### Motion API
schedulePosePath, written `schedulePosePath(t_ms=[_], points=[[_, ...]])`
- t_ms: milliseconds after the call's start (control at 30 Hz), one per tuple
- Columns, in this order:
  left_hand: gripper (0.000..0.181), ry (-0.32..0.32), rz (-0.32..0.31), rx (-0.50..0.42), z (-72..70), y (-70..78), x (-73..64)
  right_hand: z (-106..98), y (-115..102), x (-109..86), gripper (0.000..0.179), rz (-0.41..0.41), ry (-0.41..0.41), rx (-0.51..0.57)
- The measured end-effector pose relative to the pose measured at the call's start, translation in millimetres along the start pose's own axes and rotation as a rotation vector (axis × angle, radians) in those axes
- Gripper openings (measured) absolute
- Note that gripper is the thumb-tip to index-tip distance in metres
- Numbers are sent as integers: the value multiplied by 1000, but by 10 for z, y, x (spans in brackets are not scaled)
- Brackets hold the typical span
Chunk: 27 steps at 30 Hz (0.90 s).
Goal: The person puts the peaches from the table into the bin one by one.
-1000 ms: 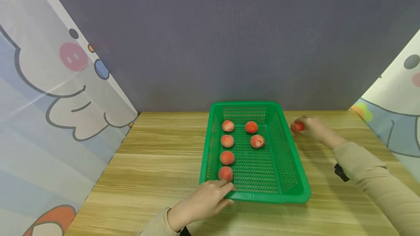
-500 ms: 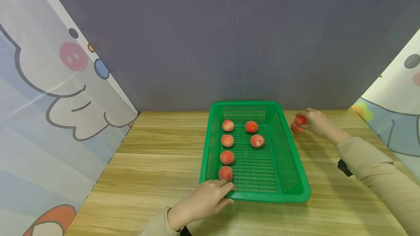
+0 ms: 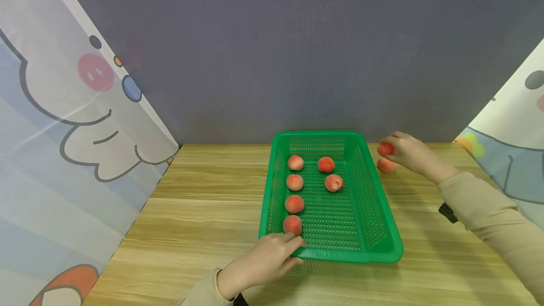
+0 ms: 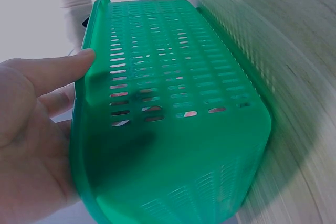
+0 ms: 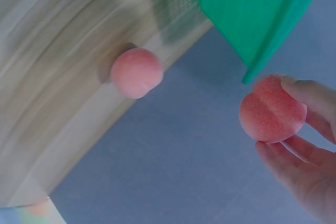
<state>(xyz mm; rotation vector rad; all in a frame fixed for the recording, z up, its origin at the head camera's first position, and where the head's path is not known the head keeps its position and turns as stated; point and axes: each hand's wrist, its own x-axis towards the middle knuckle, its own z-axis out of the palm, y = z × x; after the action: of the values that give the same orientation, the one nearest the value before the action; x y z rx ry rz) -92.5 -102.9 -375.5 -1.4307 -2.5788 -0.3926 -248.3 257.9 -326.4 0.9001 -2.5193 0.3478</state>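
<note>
A green perforated plastic basket stands on the wooden table, with several peaches inside: a column of them along its left side, such as the nearest peach, and two more toward the back middle. My left hand grips the basket's near rim at the left corner, thumb outside in the left wrist view. Right of the basket's far end, my right hand holds a peach between thumb and fingers, raised off the table. Another peach lies on the table just below that hand.
The wooden table ends at a dark grey panel behind the basket. Cartoon-printed sheets flank the table, one sheet on the left and another sheet on the right.
My right hand has lifted one peach up from beside the basket and moved it slightly toward the back, uncovering the other peach on the table. My left hand stays on the rim.
</note>
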Motion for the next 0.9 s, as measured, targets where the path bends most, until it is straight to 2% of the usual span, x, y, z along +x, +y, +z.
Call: schedulePosePath(t_ms=[233,633,900], points=[[24,-2,-1,-3,-2,0,1,-49,-96,77,34,-42,26,7],[24,3,5,-12,-12,8,0,-137,-328,219,37,-102,14,5],[24,1,4,-13,-16,9,-1,-162,-499,301,38,-141,-37,-24]])
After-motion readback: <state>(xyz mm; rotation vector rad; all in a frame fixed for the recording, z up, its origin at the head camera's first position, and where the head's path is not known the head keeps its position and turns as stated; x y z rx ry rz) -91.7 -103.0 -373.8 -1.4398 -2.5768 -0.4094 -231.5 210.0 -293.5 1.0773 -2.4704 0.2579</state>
